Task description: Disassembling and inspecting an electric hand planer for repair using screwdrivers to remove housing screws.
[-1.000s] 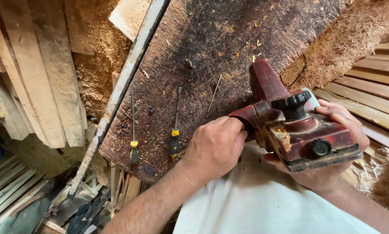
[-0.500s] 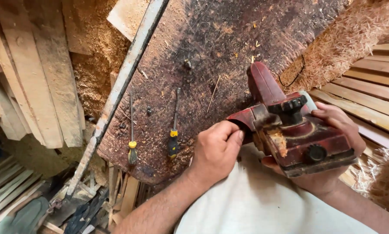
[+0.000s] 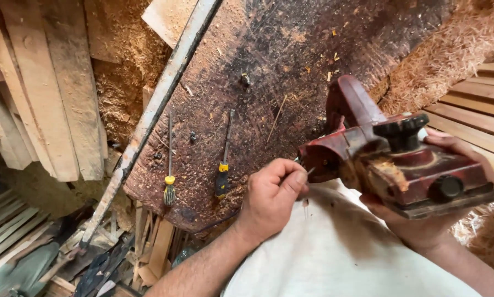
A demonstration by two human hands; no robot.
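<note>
Woodshop, dark worn bench top [image 3: 291, 71] dusted with sawdust, a metal rail [image 3: 164, 93] along its left edge, planks [image 3: 43, 93] stacked at left, slatted boards [image 3: 478, 118] and a heap of shavings [image 3: 450, 49] at right. 2 screwdrivers [image 3: 223, 165] with yellow collars lie on the bench, side by side but apart, tips pointing away.

Red electric hand planer [image 3: 401, 159] is held off the bench, in front of the person's light shirt [image 3: 340, 247], tilted so one end faces the left hand. Black knob [image 3: 404, 132] on top, a second round black knob [image 3: 446, 188] on the side.

Right hand [image 3: 428, 220] is under and around the planer body, fingers wrapped, carrying its weight. Left hand [image 3: 271, 195] is nearly closed, thumb and forefinger pinched at the planer's near end on something thin and pale; too small to tell what it is, or whether it is a part or a sliver.

Doing this well, as I judge it: keep the right hand's grip firm and the tool steady so the pinch has a fixed target; work with fingertips only and clear of any blade edge; keep the tool tilted toward the eyes so the end stays visible. Risk: the small piece dropping into the shavings below, where it would be hard to find.
</note>
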